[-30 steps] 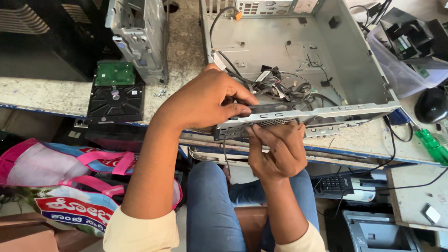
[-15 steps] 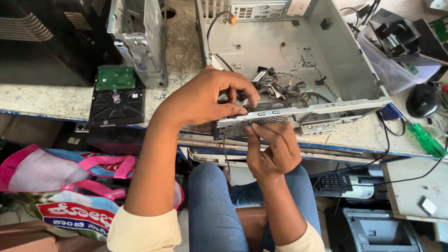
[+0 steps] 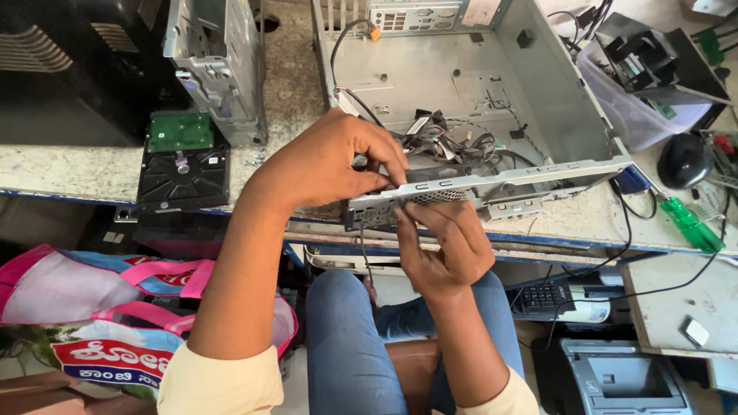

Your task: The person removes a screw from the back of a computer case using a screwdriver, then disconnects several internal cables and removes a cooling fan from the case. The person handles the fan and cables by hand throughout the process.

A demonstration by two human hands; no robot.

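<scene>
Below the bench edge, by blue-jeaned knees, a pink-handled printed bag [image 3: 115,323] sits left, a keyboard [image 3: 546,294] and grey printer [image 3: 615,380] right. At the speckled worktop's [image 3: 69,165] blue-trimmed lip, right hand [image 3: 442,246] pinches the perforated front rail of an open grey computer case [image 3: 461,84] from beneath, left hand [image 3: 330,165] curled over it, fingertips closed on the rail beside loose cables [image 3: 453,146]. Farther left lie a black hard drive [image 3: 183,170] with green board, a metal drive cage [image 3: 219,65]; right, a black mouse [image 3: 683,160], green screwdriver [image 3: 692,224]

Bright, even daylight from above; soft shadows under the bench edge [image 3: 92,192]. Mild glare on the grey case floor [image 3: 430,77]. Sharp focus, slight wide-angle stretch at edges, no motion blur.
</scene>
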